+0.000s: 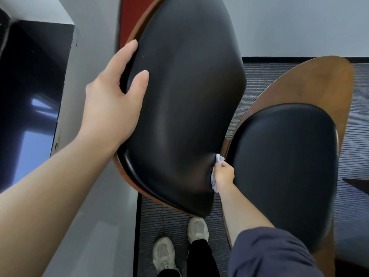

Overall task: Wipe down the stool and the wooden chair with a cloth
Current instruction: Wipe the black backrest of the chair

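Grey ribbed carpet (349,156) underfoot, pale wall behind. Left hand (111,100) grips the edge of the back cushion (189,96) on the wooden chair (319,80), thumb in front, I'd guess to steady it. Right hand (223,173) pinches a small bunched pale cloth (219,158) against the cushion's lower corner, just beside the seat cushion (283,166). Padding's smooth, slightly glossy black, and the shell's curved brown wood.
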`<move>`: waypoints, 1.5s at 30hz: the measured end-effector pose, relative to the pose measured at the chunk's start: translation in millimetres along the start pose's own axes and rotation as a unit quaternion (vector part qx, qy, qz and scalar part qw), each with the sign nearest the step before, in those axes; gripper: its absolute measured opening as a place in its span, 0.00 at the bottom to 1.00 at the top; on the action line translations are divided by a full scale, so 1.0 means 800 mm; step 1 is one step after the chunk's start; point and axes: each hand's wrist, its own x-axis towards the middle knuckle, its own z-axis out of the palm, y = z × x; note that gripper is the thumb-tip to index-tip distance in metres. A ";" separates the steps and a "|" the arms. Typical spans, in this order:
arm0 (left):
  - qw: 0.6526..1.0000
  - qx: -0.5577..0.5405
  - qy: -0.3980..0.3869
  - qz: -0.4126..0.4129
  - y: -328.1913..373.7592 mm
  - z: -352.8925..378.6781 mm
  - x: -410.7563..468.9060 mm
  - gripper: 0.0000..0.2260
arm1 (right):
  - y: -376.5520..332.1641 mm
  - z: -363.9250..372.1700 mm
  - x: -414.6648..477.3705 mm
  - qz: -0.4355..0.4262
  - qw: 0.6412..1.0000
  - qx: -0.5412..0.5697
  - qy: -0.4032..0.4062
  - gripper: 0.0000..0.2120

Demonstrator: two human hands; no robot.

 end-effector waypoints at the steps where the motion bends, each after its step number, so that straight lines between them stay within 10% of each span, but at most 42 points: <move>1: 1.000 0.002 0.001 -0.001 -0.002 0.000 0.001 0.20 | -0.010 0.001 0.003 -0.009 1.000 0.008 -0.004 0.19; 6: 1.000 0.000 0.004 0.006 -0.004 0.000 0.004 0.20 | -0.029 0.000 0.002 -0.057 0.997 0.047 -0.011 0.21; 12: 1.000 0.005 0.008 0.012 -0.005 0.004 0.003 0.20 | -0.030 -0.023 0.001 0.079 0.993 0.071 -0.047 0.21; 24: 1.000 0.001 0.001 0.006 0.000 -0.001 0.002 0.20 | -0.065 -0.007 -0.081 -0.083 0.992 0.094 -0.013 0.09; 45: 1.000 0.030 -0.001 -0.006 0.003 0.000 -0.002 0.20 | -0.127 0.004 -0.217 -0.327 0.933 0.143 -0.047 0.18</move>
